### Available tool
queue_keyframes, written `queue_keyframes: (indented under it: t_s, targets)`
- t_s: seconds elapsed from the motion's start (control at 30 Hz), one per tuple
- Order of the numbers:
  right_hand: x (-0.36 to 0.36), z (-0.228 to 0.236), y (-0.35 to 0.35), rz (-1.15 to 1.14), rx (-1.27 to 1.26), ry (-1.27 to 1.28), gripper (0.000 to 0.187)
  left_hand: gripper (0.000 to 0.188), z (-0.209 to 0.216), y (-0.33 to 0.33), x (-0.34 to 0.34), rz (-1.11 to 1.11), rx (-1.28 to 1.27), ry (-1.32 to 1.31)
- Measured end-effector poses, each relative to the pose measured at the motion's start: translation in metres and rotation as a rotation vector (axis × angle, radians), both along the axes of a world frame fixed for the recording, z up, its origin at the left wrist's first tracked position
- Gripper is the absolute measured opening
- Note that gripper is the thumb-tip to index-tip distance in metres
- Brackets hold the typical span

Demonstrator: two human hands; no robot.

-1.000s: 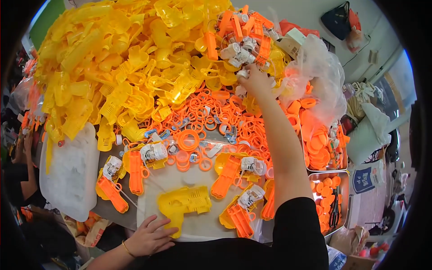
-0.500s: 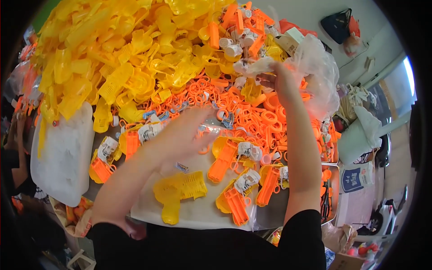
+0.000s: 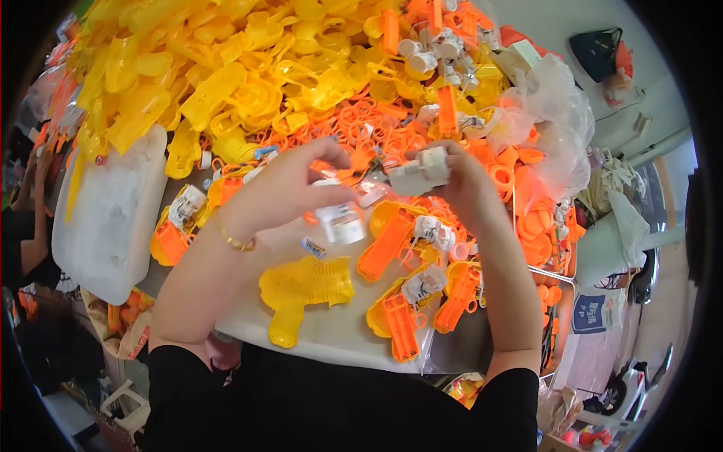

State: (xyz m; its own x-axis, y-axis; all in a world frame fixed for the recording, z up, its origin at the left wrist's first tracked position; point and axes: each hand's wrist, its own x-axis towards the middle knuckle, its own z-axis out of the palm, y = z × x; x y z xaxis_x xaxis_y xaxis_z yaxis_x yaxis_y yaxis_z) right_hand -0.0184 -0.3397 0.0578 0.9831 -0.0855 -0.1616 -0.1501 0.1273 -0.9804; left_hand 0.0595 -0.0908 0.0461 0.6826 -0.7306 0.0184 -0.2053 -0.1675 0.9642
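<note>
My right hand grips a white cylindrical plastic unit with a dark end, above the pile of orange parts. Across from it, my left hand has its index finger and thumb curved apart. A blurred white plastic part shows above and below that thumb, seemingly held by it. A yellow gun-shaped shell half lies on the pale work surface below my hands. Right of it are several yellow shells fitted with orange boxes and white units, among them one with an orange box.
A large heap of yellow shells fills the back. Orange rings and small parts lie before it. A white plastic bin stands at left, a metal tray at right. Clear plastic bags sit back right. Another person's arm shows far left.
My right hand has drawn back from the far pile and now holds the white cylindrical unit. My left hand has risen slightly, and a white part now shows at it. The view has shifted.
</note>
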Motion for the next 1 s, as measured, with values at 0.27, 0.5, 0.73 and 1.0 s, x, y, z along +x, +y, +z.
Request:
queue_keyframes:
  t_s: [0.27,0.5,0.73,1.0]
  targets:
    - [0.042,-0.062,0.057,0.099,-0.663,-0.102,0.032,0.023,-0.030,0.050,-0.019,0.314,-0.524,0.527]
    - [0.083,-0.016,0.028,-0.331,0.056,-0.117,0.037,0.051,-0.015,0.075,-0.004,0.376,-0.274,0.349]
    - [0.059,-0.041,0.091,0.119,-1.418,-0.789,0.034,0.049,-0.049,0.101,-0.022,0.490,-0.058,0.000]
    - [0.066,-0.048,0.083,0.587,-1.516,-0.720,0.023,0.034,-0.054,0.087,-0.041,0.567,0.541,-0.691]
